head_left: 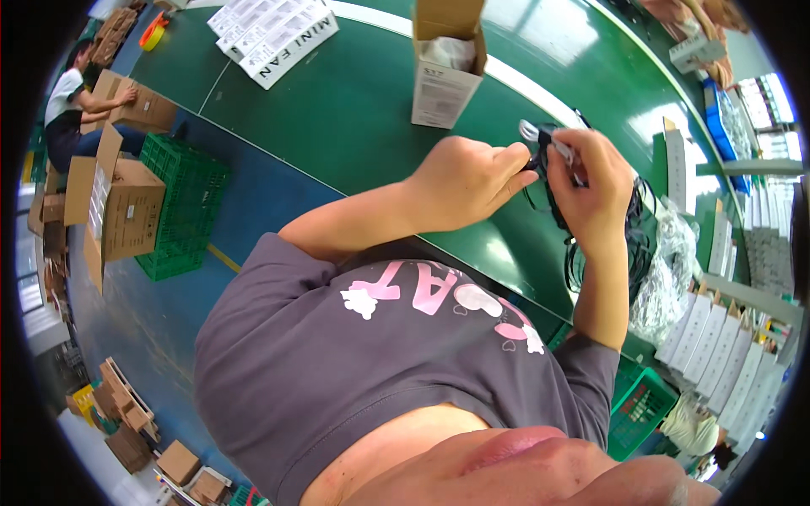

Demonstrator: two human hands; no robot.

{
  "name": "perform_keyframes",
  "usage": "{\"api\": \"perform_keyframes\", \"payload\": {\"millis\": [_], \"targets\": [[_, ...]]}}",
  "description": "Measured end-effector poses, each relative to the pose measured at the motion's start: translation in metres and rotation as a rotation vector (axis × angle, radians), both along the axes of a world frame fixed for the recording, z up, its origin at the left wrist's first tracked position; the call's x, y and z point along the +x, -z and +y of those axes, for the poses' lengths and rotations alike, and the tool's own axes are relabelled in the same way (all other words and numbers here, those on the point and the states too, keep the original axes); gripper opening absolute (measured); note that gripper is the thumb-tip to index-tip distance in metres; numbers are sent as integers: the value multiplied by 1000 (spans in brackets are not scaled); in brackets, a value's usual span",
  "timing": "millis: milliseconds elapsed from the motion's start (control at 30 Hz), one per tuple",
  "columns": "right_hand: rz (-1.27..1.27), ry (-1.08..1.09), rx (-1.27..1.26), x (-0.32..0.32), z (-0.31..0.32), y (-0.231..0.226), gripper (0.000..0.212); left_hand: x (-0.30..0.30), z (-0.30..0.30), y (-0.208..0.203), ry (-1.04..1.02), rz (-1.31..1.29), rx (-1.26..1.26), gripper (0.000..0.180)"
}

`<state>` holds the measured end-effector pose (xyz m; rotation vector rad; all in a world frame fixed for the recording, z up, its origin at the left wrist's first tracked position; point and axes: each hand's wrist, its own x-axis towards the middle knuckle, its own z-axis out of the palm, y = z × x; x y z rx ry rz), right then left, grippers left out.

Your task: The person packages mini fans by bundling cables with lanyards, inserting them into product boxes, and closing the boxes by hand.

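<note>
My right hand [593, 185] is closed over a small looped white cable [529, 130], its fingers bent round part of it. Beside it, my left hand [464, 181] is closed too, thumb and forefinger pinched at a dark bit next to the white cable; what exactly it grips is too small to make out. Several coiled black cables [639, 244] lie on the green table [363, 110], partly behind my right hand and forearm. Beyond my left hand stands an open small carton [439, 97] with a whitish wrapped thing [449, 53] inside.
White printed boxes [274, 38] stand grouped at the far left of the table. Clear plastic bags [666, 278] lie at right, near a row of white boxes [709, 337]. On the floor at left are a green crate [181, 202], an open carton [126, 207] and a co-worker [72, 105].
</note>
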<state>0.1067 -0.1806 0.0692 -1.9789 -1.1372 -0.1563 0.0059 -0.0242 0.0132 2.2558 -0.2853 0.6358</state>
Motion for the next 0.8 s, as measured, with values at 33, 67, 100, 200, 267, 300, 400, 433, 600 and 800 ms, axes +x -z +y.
{"api": "perform_keyframes", "payload": {"millis": [33, 67, 100, 200, 267, 300, 400, 433, 600, 800], "targets": [[-203, -13, -128, 2, 0, 0, 12, 1, 11, -2, -48, -63, 270, 18], [-262, -122, -172, 4, -4, 0, 14, 2, 21, 1, -22, -200, 468, 20], [-193, -334, -277, 6, -8, -7, 14, -2, 28, 2, -36, -202, 468, 20], [314, -797, -386, 17, -2, -20, 15, -8, 38, 3, 349, -251, 286, 30], [328, -800, -129, 11, 13, -11, 15, -7, 30, 17, 384, -195, -55, 32], [336, -799, 128, 8, 23, -7, 15, -9, 27, 17, 409, -134, -394, 34], [232, -741, 147, 2, 43, -14, 17, -22, 28, 7, 456, 255, -979, 52], [240, -706, 108, 2, 48, -18, 17, -20, 39, 6, 441, 244, -1002, 61], [408, -638, 210, 39, 84, -34, 10, 0, 102, -34, -323, -419, -96, 26], [346, -582, 147, 62, 111, -13, 13, 59, 166, -78, 220, 523, -403, 30]]}}
